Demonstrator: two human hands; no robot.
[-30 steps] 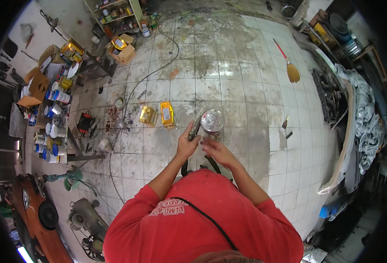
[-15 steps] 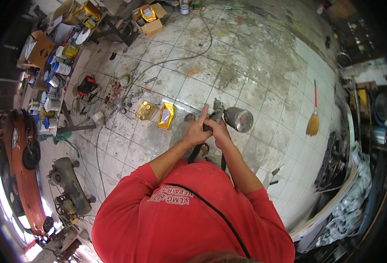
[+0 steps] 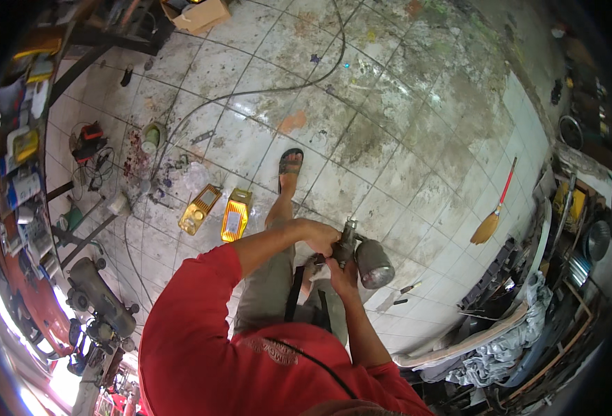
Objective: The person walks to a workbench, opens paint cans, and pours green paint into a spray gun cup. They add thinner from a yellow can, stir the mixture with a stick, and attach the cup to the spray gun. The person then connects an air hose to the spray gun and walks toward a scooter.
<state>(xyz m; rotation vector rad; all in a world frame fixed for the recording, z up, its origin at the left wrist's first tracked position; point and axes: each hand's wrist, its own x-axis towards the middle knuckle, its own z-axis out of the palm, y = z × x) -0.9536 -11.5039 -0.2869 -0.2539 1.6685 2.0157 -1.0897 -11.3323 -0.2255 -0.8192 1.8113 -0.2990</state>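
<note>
A metal spray gun (image 3: 346,244) with a round, grey, stained cup (image 3: 374,265) is held out in front of my waist, its cup toward the right. My left hand (image 3: 320,237) reaches across and closes on the gun's body from the left; its fingertips are partly hidden behind it. My right hand (image 3: 343,276) is wrapped round the gun's handle from below, beside the cup. Left of the hands, two yellow metal cans, one tilted (image 3: 200,209) and one more upright (image 3: 236,215), are on the tiled floor.
A dark hose (image 3: 278,90) winds over the stained tiles ahead. A broom (image 3: 489,225) lies to the right, near grey sheeting (image 3: 507,340) and piled parts. An air compressor (image 3: 99,295), a crowded shelf of cans and an orange car body (image 3: 25,291) line the left.
My sandalled foot has stepped forward and the view has shifted. My left hand, earlier with a finger stretched out, has closed onto the gun's body. The gun has tilted, its cup hanging lower.
</note>
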